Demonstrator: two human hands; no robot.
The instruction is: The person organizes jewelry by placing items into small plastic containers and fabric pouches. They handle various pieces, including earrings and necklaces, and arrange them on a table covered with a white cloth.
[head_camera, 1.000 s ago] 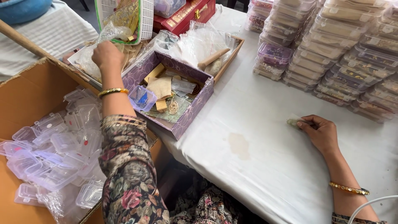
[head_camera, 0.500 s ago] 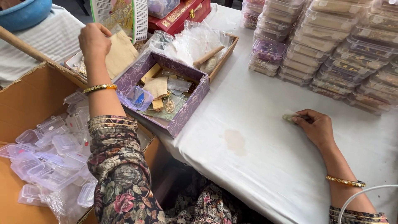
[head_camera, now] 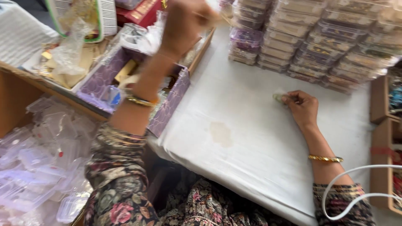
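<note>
A person sits at a desk covered with a white cloth, seen from above by a camera on their head. Both arms wear dark floral sleeves and gold bangles.

The left hand is raised and blurred, above the far edge of an open purple patterned cardboard box. The fingers look curled toward each other; a thin pale streak shows at their tips, but the blur hides whether they pinch anything. Below the wrist, inside the box, lie pale cards and small packets, too blurred to tell apart.

The right hand rests on the white cloth, well apart from the left hand. Its fingers are pressed together at the tips, pinching a small pale greenish object that sits on the cloth just left of the fingertips. What kind of thing the object is cannot be told.

Beyond the right hand's fingers, at the far side of the desk, stand stacks of clear plastic lidded boxes in several rows. Near the left elbow, below desk level, a heap of empty small clear plastic cases fills a brown cardboard carton. A faint tan stain marks the cloth between the two arms. A white cable loops over the right forearm near the sleeve.
</note>
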